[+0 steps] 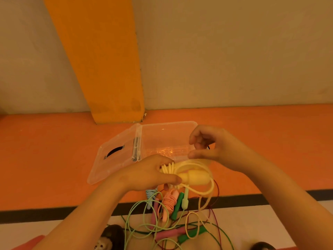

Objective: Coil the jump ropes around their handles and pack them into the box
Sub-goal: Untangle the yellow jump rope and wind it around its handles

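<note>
Left hand (pixel 155 175) fingers clamp the yellow jump rope (pixel 193 178) handles, box (pixel 162 139) at 12 o'clock behind; right hand (pixel 216 148) curls over the loose loop, grip unclear; I'd keep turns snug, side by side.

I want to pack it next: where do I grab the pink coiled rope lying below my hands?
Likely grip the pink coiled rope round its wrapped middle, coming from above: the cord is wound tight there, so it should lift as one bundle.
</note>
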Demonstrator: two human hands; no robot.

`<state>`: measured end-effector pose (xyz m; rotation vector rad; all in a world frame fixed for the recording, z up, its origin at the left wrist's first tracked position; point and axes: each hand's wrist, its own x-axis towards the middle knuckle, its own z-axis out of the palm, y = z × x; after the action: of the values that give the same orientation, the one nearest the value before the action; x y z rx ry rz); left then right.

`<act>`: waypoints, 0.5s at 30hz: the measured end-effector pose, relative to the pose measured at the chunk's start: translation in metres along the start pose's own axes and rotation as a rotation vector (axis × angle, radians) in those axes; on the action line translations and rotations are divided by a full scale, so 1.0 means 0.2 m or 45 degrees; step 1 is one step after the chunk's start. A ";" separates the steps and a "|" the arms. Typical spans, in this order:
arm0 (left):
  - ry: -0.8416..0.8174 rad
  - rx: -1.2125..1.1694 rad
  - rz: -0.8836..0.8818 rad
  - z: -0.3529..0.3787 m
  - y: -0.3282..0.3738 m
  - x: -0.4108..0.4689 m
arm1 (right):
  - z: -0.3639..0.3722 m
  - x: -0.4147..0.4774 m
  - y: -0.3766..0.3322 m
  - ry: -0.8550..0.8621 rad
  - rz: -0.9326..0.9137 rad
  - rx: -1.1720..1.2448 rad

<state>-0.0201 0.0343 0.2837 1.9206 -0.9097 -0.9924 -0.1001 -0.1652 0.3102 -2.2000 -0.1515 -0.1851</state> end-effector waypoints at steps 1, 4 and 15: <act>0.023 0.005 -0.013 -0.01 0.00 0.00 | -0.01 -0.01 0.00 -0.031 0.006 -0.027; 0.055 0.014 -0.039 -0.01 0.00 -0.01 | -0.01 -0.03 0.01 -0.100 -0.011 -0.213; 0.118 0.255 -0.018 -0.03 0.03 0.02 | 0.02 -0.05 0.00 0.108 -0.211 -0.785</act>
<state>-0.0153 0.0309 0.2898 2.1244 -0.9733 -0.8387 -0.1093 -0.1623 0.3066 -2.7859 -0.2557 -0.4684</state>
